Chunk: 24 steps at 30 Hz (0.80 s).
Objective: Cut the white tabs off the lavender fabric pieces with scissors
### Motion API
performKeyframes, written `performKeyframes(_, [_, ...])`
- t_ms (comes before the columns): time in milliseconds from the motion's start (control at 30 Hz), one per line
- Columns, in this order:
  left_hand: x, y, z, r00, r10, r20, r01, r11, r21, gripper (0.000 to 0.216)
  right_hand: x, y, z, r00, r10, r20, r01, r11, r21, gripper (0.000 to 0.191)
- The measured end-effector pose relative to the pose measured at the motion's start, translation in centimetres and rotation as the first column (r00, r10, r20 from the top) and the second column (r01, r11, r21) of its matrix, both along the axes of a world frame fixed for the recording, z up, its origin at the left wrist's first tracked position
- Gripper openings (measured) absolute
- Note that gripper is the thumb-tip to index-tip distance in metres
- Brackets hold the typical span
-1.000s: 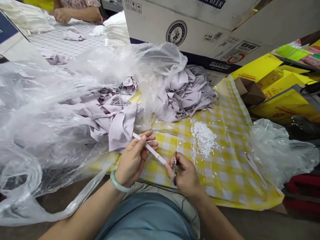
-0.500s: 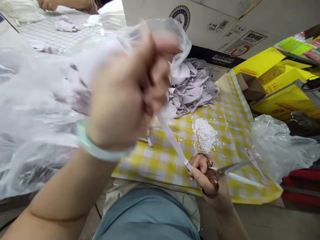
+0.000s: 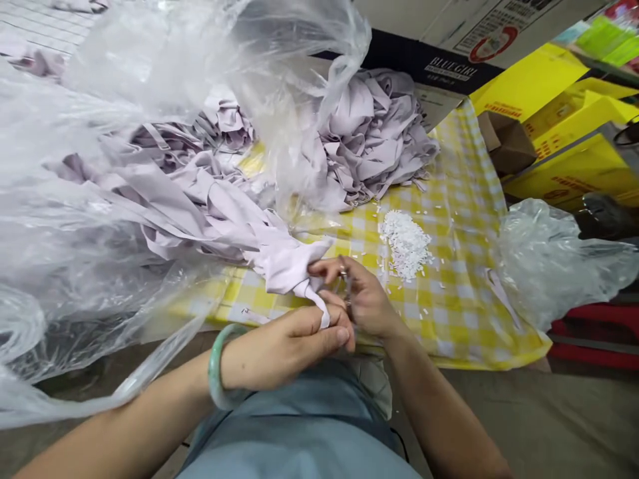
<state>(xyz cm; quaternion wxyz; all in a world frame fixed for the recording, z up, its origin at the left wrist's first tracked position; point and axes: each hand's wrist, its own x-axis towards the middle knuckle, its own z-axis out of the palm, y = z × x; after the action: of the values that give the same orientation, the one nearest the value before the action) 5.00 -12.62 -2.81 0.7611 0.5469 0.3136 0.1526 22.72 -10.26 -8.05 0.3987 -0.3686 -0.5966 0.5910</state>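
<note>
A narrow pale lilac strap [image 3: 319, 305] runs over my left hand [image 3: 294, 342], whose fingers are closed on it, thumb on top. The strap belongs to a lilac cloth piece [image 3: 289, 263] lying just beyond. My right hand [image 3: 369, 299] meets the left, its fingertips at the edge of this cloth. Scissors [image 3: 344, 273] hang on the right fingers by their handle loops; the blades are hidden. A green bangle [image 3: 215, 366] circles my left wrist. More lilac cloth pieces [image 3: 174, 193] trail leftward out of a clear plastic bag [image 3: 114, 246].
On the yellow checked cloth [image 3: 464, 266] lie a heap of small white bits [image 3: 405, 245] and a loose strap [image 3: 502, 296]. A lilac fabric pile [image 3: 379, 133] rests against a cardboard box [image 3: 419, 56]. Crumpled plastic [image 3: 554, 259] and yellow boxes [image 3: 579, 159] stand right.
My left hand has come down from a raised, blurred position to beside the right hand. The stretched strap between them is gone from view, and a lilac cloth piece now lies at my fingers.
</note>
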Motion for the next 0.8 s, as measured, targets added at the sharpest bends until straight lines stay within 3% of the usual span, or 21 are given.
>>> performKeyframes(100, [-1.1, 0.3, 0.3, 0.995, -0.090, -0.033, 0.091, 0.996, 0.021, 0.036, -1.8, 1.4, 0.2, 0.994, 0.091, -0.060, -0.090, 0.996, 0.019, 0.019])
performKeyframes(200, [-1.8, 0.4, 0.1, 0.982, -0.184, 0.043, 0.188, 0.977, -0.099, 0.035, -2.9, 2.4, 0.3, 0.993, 0.115, -0.017, -0.112, 0.985, 0.129, 0.021])
performKeyframes(267, [-2.2, 0.6, 0.5, 0.971, -0.215, 0.103, 0.230, 0.960, -0.159, 0.033, -3.5, 3.1, 0.4, 0.966, 0.247, 0.071, -0.257, 0.938, 0.232, 0.023])
performKeyframes(333, [-2.6, 0.8, 1.5, 0.961, -0.243, 0.134, 0.263, 0.950, -0.166, 0.031, -3.6, 4.0, 1.1, 0.915, 0.373, 0.150, -0.401, 0.882, 0.250, 0.022])
performKeyframes(367, [-2.8, 0.9, 2.0, 0.962, -0.239, 0.134, 0.259, 0.954, -0.153, 0.030, -3.5, 4.5, 1.7, 0.912, 0.382, 0.151, -0.408, 0.881, 0.238, 0.020])
performKeyframes(400, [-3.1, 1.0, 2.5, 0.970, -0.203, 0.131, 0.221, 0.965, -0.141, 0.030, -3.1, 5.0, 2.5, 0.934, 0.337, 0.120, -0.357, 0.904, 0.236, 0.017])
performKeyframes(467, [-3.7, 1.2, 3.0, 0.992, -0.008, 0.126, 0.027, 0.989, -0.148, 0.028, -1.9, 5.8, 4.4, 0.993, 0.113, -0.017, -0.104, 0.957, 0.271, 0.013])
performKeyframes(533, [-4.2, 1.5, 2.6, 0.954, 0.272, 0.128, -0.246, 0.951, -0.188, 0.026, -0.5, 6.2, 5.8, 0.980, -0.108, -0.165, 0.159, 0.928, 0.337, 0.018])
performKeyframes(600, [-4.3, 1.8, 1.3, 0.889, 0.442, 0.120, -0.410, 0.885, -0.221, 0.022, 0.5, 6.0, 6.0, 0.964, -0.215, -0.156, 0.257, 0.905, 0.338, 0.026])
performKeyframes(700, [-4.0, 2.0, -1.2, 0.886, 0.454, 0.096, -0.419, 0.871, -0.257, 0.030, 0.7, 5.3, 3.8, 0.968, -0.248, 0.039, 0.240, 0.958, 0.155, 0.032])
performKeyframes(800, [-3.8, 1.5, -3.1, 0.893, 0.444, 0.068, -0.411, 0.869, -0.275, 0.032, -0.2, 5.1, 2.0, 0.962, -0.271, 0.046, 0.271, 0.963, 0.007, 0.035])
